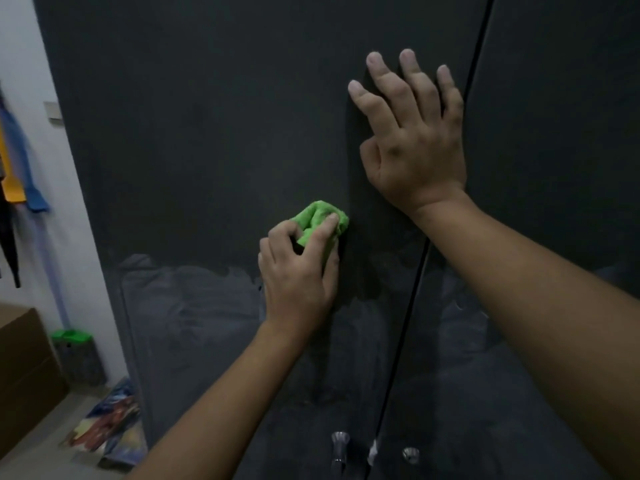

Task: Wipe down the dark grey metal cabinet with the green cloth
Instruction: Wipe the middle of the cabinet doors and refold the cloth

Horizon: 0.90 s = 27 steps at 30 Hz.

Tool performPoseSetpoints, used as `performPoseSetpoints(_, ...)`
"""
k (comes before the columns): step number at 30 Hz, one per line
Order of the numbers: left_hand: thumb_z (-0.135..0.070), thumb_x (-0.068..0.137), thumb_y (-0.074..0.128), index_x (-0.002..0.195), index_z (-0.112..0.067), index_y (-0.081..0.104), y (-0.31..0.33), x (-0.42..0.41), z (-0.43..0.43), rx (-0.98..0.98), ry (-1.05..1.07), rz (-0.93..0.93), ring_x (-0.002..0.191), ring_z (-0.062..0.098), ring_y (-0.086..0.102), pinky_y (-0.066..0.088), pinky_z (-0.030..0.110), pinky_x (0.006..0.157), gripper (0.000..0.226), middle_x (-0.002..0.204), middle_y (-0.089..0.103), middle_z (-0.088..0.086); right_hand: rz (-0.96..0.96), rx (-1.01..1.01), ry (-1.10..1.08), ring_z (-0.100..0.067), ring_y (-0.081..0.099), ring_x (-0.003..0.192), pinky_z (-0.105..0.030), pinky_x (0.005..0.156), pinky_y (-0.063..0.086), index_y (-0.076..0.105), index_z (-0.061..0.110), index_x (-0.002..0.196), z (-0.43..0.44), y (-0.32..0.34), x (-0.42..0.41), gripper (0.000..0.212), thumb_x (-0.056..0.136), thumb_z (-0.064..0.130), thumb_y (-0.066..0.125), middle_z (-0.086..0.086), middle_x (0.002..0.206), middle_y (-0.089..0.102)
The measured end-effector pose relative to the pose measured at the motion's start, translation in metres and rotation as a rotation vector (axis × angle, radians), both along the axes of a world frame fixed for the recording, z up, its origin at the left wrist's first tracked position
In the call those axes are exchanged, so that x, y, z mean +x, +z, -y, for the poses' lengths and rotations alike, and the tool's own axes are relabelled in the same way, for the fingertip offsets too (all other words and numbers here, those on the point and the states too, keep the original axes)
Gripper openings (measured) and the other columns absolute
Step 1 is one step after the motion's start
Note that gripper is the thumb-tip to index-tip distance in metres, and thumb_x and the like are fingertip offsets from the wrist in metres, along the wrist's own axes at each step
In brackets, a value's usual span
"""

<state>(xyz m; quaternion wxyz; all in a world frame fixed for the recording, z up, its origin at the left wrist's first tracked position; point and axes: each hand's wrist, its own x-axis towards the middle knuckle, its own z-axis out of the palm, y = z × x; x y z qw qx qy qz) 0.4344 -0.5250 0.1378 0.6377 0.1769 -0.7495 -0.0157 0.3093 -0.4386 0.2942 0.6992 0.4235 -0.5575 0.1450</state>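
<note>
The dark grey metal cabinet [207, 133] fills most of the view, its two doors meeting at a thin vertical gap right of centre. My left hand [299, 268] presses a bunched green cloth [317, 218] against the left door at mid height. My right hand [412, 133] lies flat on the same door above and to the right, fingers spread, holding nothing. The upper part of the door looks darker than the paler, smeared lower part.
Two small metal knobs [340, 439] sit low on the doors either side of the gap. Left of the cabinet are a white wall, hanging clothes [17, 161], a brown cardboard box [24, 368], a green-lidded container [74, 351] and colourful papers [110, 431] on the floor.
</note>
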Motion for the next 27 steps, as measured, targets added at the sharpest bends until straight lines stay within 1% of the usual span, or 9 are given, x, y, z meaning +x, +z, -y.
performPoseSetpoints(2,-0.031,0.089,0.060,0.132,-0.031,0.051,0.000,-0.013,-0.013,-0.039,-0.004,0.037,0.089,0.027,0.040,0.040,0.039,0.075,0.044,0.112,0.040,0.011,-0.006,-0.004,-0.010,-0.033,0.045,0.141,-0.058,0.114,0.033,0.058,0.022,0.138,0.001,0.000,0.000,0.050,0.088,0.019,0.050,-0.003,0.151,0.050)
performPoseSetpoints(5,-0.037,0.083,0.057,0.131,-0.031,0.045,-0.021,-0.027,-0.035,-0.190,-0.050,0.197,0.089,0.027,0.040,0.039,0.038,0.071,0.050,0.116,0.037,0.011,-0.018,-0.011,-0.019,-0.032,0.046,0.140,-0.058,0.114,0.034,0.060,0.023,0.137,0.002,0.000,0.001,0.050,0.087,0.019,0.051,-0.002,0.150,0.052)
performPoseSetpoints(8,-0.034,0.082,0.069,0.130,-0.031,0.047,-0.052,-0.028,-0.045,-0.361,-0.111,0.349,0.085,0.029,0.048,0.041,0.038,0.067,0.053,0.119,0.041,0.012,-0.018,-0.006,-0.004,-0.033,0.047,0.139,-0.059,0.113,0.034,0.060,0.022,0.136,0.001,0.002,0.002,0.050,0.087,0.019,0.051,-0.003,0.150,0.052)
performPoseSetpoints(11,-0.028,0.087,0.066,0.131,-0.033,0.050,-0.060,-0.017,-0.031,-0.428,-0.087,0.361,0.080,0.028,0.050,0.042,0.037,0.063,0.047,0.117,0.043,0.011,0.000,0.012,0.009,-0.034,0.046,0.140,-0.060,0.113,0.034,0.059,0.022,0.137,0.001,0.002,0.001,0.051,0.087,0.020,0.049,-0.003,0.150,0.051)
performPoseSetpoints(13,-0.030,0.089,0.059,0.131,-0.034,0.050,-0.046,-0.011,-0.022,-0.367,-0.040,0.296,0.078,0.027,0.047,0.043,0.037,0.061,0.043,0.113,0.042,0.010,0.005,0.014,0.021,-0.034,0.046,0.140,-0.060,0.113,0.034,0.059,0.021,0.137,0.001,0.001,0.000,0.051,0.087,0.021,0.049,-0.004,0.150,0.052)
performPoseSetpoints(16,-0.035,0.088,0.053,0.129,-0.031,0.050,-0.009,-0.015,-0.026,-0.135,-0.006,0.145,0.084,0.028,0.044,0.045,0.038,0.067,0.042,0.112,0.040,0.011,0.009,0.011,0.038,-0.033,0.047,0.139,-0.060,0.112,0.035,0.060,0.022,0.136,-0.001,0.003,-0.001,0.051,0.087,0.021,0.050,-0.003,0.149,0.053)
performPoseSetpoints(21,-0.026,0.082,0.052,0.123,-0.021,0.053,0.023,-0.047,-0.063,0.085,-0.055,0.000,0.089,0.029,0.043,0.046,0.041,0.074,0.041,0.108,0.048,0.017,0.043,0.049,0.131,-0.028,0.047,0.139,-0.056,0.115,0.031,0.062,0.023,0.135,-0.006,0.004,0.000,0.051,0.085,0.020,0.052,0.001,0.147,0.055)
performPoseSetpoints(24,-0.029,0.077,0.049,0.122,-0.021,0.045,0.015,-0.063,-0.091,0.009,-0.030,0.110,0.089,0.032,0.045,0.048,0.042,0.073,0.046,0.111,0.043,0.018,0.088,0.197,0.313,-0.027,0.047,0.139,-0.053,0.118,0.024,0.065,0.021,0.132,-0.019,0.010,-0.006,0.051,0.086,0.015,0.047,0.001,0.146,0.057)
performPoseSetpoints(27,-0.038,0.078,0.053,0.131,-0.029,0.044,-0.015,-0.066,-0.098,-0.193,-0.022,0.276,0.088,0.027,0.041,0.048,0.039,0.069,0.054,0.111,0.038,0.011,0.063,0.468,0.445,-0.030,0.050,0.137,-0.049,0.119,0.027,0.069,0.012,0.125,-0.054,0.024,-0.032,0.047,0.088,0.008,0.040,-0.006,0.142,0.060)
